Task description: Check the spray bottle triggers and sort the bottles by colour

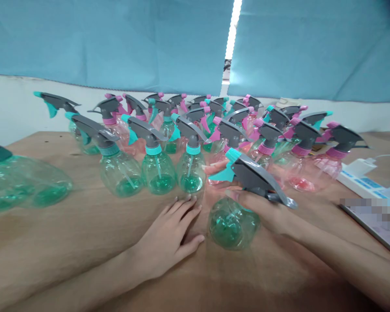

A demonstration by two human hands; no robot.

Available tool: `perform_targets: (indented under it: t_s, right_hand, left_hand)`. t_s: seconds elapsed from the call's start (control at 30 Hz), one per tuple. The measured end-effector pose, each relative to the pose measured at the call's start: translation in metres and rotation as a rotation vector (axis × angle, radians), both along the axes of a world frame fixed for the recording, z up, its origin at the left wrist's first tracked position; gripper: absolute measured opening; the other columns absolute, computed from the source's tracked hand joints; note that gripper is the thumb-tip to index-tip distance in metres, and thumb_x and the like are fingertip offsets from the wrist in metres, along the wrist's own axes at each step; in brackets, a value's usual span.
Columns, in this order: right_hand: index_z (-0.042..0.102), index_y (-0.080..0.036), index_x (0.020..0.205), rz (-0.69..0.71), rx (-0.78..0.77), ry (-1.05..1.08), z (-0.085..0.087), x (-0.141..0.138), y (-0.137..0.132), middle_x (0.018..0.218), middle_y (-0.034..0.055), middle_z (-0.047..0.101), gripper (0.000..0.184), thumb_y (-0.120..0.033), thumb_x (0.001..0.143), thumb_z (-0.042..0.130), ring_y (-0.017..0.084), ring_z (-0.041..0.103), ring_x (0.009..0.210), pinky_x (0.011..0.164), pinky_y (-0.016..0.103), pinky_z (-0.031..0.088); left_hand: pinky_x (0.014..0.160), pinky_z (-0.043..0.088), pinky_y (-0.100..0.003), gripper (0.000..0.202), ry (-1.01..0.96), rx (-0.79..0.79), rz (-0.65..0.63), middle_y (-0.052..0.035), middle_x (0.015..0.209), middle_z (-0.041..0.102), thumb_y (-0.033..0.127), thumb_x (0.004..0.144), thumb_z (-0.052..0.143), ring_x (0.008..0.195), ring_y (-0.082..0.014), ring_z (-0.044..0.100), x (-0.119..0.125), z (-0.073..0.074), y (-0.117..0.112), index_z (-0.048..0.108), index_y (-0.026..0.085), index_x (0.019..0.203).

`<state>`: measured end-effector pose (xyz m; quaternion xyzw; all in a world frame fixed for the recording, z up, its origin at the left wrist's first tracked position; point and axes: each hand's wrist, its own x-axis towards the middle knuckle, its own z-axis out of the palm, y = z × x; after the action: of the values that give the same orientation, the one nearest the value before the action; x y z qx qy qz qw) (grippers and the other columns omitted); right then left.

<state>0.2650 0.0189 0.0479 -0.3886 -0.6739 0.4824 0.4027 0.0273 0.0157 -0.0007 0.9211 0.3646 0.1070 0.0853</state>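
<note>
A green spray bottle (232, 227) with a grey and turquoise trigger head tilts above the wooden table in front of me. My right hand (263, 208) is closed around its neck, just below the head; some fingers show behind the trigger. My left hand (170, 236) lies palm down on the table to its left, fingers spread, holding nothing. Just beyond those fingertips stands a green spray bottle with a turquoise collar (190, 171). Beside it are a second green spray bottle (158, 173) and a third (118, 173).
Several rows of pink and green spray bottles (300, 167) fill the back of the table (94, 242). Green bottle bodies (48, 182) are at the left edge. At right are a white power strip (360, 182) and a flat device (380, 225). A blue curtain (117, 43) hangs behind.
</note>
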Motion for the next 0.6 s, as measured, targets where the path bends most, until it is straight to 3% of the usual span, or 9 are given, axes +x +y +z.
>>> perform_targets:
  t_s: [0.1,0.3,0.6]
  right_hand:
    - [0.070,-0.031,0.107,-0.075,0.050,0.004,0.0000,-0.0004,0.0002,0.105,0.0013,0.073,0.023,-0.039,0.089,0.059,0.023,0.064,0.111,0.094,0.036,0.051]
    - [0.065,-0.031,0.116,-0.050,0.135,-0.011,0.0045,-0.0032,0.0010,0.094,0.0009,0.074,0.028,-0.033,0.090,0.056,0.020,0.069,0.095,0.089,0.036,0.052]
    - [0.067,-0.026,0.097,-0.134,0.131,-0.036,0.0094,-0.0050,-0.0022,0.082,0.0015,0.069,0.016,-0.033,0.086,0.058,0.023,0.067,0.094,0.084,0.035,0.053]
  left_hand:
    - [0.108,0.031,-0.047,0.054,0.018,-0.002,0.001,-0.0128,0.147,0.043,0.047,0.096,0.049,0.134,-0.0301,0.038,0.0003,0.0011,-0.0002,0.044,0.016,0.141]
    - [0.109,0.030,-0.046,0.054,0.039,0.002,0.005,-0.0127,0.147,0.042,0.048,0.096,0.049,0.135,-0.0297,0.036,0.0005,0.0013,0.0003,0.044,0.016,0.140]
    - [0.109,0.030,-0.046,0.055,0.052,-0.020,0.010,-0.0127,0.147,0.042,0.046,0.096,0.050,0.136,-0.0289,0.036,0.0013,0.0026,-0.0007,0.043,0.016,0.141]
